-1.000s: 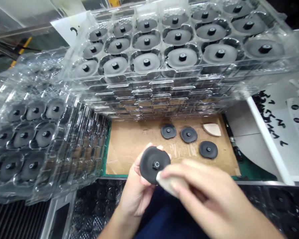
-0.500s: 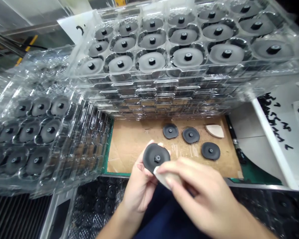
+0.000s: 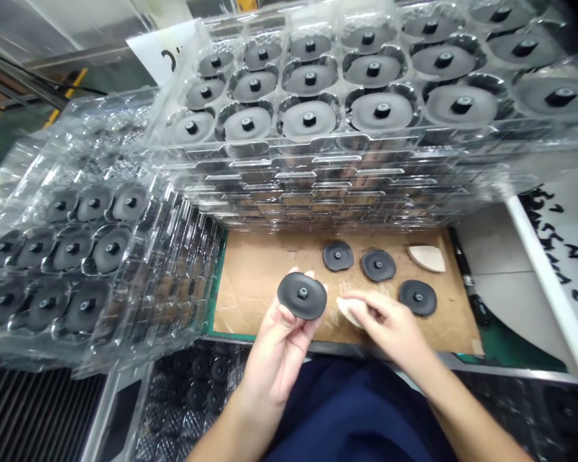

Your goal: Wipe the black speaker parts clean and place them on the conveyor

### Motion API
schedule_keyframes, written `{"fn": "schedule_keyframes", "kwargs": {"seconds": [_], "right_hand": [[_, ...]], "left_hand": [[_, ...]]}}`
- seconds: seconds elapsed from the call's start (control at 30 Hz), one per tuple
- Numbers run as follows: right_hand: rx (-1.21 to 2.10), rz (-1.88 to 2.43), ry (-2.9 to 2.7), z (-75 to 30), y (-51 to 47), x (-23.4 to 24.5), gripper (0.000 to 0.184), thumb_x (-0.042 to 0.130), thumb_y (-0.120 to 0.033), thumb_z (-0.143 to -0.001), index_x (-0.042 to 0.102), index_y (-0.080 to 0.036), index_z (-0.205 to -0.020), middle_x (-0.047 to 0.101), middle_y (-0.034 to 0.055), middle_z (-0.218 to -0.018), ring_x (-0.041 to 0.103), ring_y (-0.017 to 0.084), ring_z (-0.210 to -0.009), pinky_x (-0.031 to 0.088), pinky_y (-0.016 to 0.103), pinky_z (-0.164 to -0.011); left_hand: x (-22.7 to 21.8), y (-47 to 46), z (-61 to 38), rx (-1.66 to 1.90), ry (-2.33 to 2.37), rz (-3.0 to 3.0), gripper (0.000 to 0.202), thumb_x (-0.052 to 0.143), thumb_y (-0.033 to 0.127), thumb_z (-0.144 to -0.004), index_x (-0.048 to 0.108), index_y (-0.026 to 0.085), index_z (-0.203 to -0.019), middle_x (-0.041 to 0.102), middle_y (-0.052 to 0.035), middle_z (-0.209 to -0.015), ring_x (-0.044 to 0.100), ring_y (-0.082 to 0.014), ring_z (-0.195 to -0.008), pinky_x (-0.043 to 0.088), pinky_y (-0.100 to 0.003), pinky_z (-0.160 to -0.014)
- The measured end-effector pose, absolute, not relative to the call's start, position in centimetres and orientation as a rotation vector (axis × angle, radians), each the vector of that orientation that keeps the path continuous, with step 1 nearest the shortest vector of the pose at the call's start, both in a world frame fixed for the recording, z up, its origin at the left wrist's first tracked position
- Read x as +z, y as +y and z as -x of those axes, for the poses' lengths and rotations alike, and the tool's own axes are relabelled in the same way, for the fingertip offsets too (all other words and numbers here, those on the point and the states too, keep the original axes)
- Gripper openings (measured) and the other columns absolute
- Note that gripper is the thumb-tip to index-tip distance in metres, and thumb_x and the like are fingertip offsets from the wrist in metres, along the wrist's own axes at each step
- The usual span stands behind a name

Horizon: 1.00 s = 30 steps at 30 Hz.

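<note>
While the two hands stay apart above a cardboard sheet (image 3: pixel 264 289), the left hand (image 3: pixel 274 362) holds a black disc (image 3: pixel 302 296) upright by its rim, with its face and central hub turned up toward the camera. The right hand (image 3: pixel 385 324) pinches a cream pad (image 3: pixel 349 311) between thumb and fingers, just beside the disc and not touching it.

Three further black discs lie flat on the sheet: the first (image 3: pixel 338 256), the second (image 3: pixel 378 265) and the third (image 3: pixel 417 298). A cream wedge (image 3: pixel 426 258) lies beyond the third disc.

Containers: a tall stack of clear plastic blister trays (image 3: pixel 289 160) stands directly behind the sheet. Each visible pocket of its top tray holds one grey-faced disc with a black hub. A second, lower stack of clear trays (image 3: pixel 173 308) stands to the left, its pockets similarly filled with discs. Below the front edge of the sheet, a dark tray of black ribbed parts (image 3: pixel 197 391) is seen, partly blocked by the left forearm.

To the right lie a black pen-shaped tool (image 3: pixel 467 276) and a white sheet with black handwriting (image 3: pixel 553 237).
</note>
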State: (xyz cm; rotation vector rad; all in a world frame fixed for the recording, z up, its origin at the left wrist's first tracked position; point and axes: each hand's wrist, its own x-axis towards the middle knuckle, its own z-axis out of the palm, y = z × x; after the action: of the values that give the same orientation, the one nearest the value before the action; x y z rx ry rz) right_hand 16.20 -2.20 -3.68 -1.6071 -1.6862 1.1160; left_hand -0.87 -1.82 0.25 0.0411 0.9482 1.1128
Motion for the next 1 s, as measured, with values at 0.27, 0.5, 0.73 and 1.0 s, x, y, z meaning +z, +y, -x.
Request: {"fn": "schedule_keyframes", "kwargs": {"seconds": [0.27, 0.5, 0.73, 1.0], "right_hand": [[1.095, 1.132, -1.865, -13.2, 0.1, 5.2, 0.022, 0.046, -0.012, -0.089, 0.064, -0.018, -0.101, 0.067, 0.0035, -0.09, 0.062, 0.013, -0.081, 0.051, 0.023, -0.074], [0.995, 1.179, -1.74, -12.2, -0.2, 4.5, 0.025, 0.044, -0.012, -0.09, 0.062, -0.011, -0.106, 0.066, 0.0087, -0.096, 0.062, 0.016, -0.087, 0.05, 0.026, -0.078], [1.008, 1.213, -1.741, -12.4, -0.1, 4.9, 0.023, 0.045, -0.012, -0.09, 0.063, -0.014, -0.104, 0.067, 0.0059, -0.094, 0.062, 0.015, -0.084, 0.049, 0.026, -0.077], [1.037, 1.223, -1.795, -12.0, 0.3, 4.9, 0.022, 0.045, -0.013, -0.09, 0.064, -0.015, -0.1, 0.067, 0.005, -0.092, 0.062, 0.014, -0.083, 0.05, 0.025, -0.078]], "left_hand": [[0.5, -2.5, 0.1, 1.035, 0.967, -0.149, 0.047, 0.071, 0.016, -0.072, 0.061, 0.025, -0.117, 0.068, -0.006, -0.113, 0.064, -0.0192, -0.099, 0.052, -0.027, -0.085], [0.9, -2.3, 0.4, 0.998, 1.006, -0.225, 0.047, 0.079, 0.023, -0.064, 0.066, 0.021, -0.109, 0.072, -0.0041, -0.092, 0.066, -0.0182, -0.087, 0.054, -0.024, -0.077], [0.7, -2.2, 0.6, 1.007, 1.013, -0.221, 0.044, 0.081, 0.022, -0.06, 0.068, 0.02, -0.102, 0.072, -0.0036, -0.088, 0.066, -0.0183, -0.083, 0.053, -0.027, -0.08], [0.7, -2.2, 0.7, 1.0, 1.011, -0.231, 0.044, 0.08, 0.019, -0.061, 0.068, 0.021, -0.104, 0.072, -0.0034, -0.089, 0.066, -0.0169, -0.082, 0.053, -0.024, -0.076]]}}
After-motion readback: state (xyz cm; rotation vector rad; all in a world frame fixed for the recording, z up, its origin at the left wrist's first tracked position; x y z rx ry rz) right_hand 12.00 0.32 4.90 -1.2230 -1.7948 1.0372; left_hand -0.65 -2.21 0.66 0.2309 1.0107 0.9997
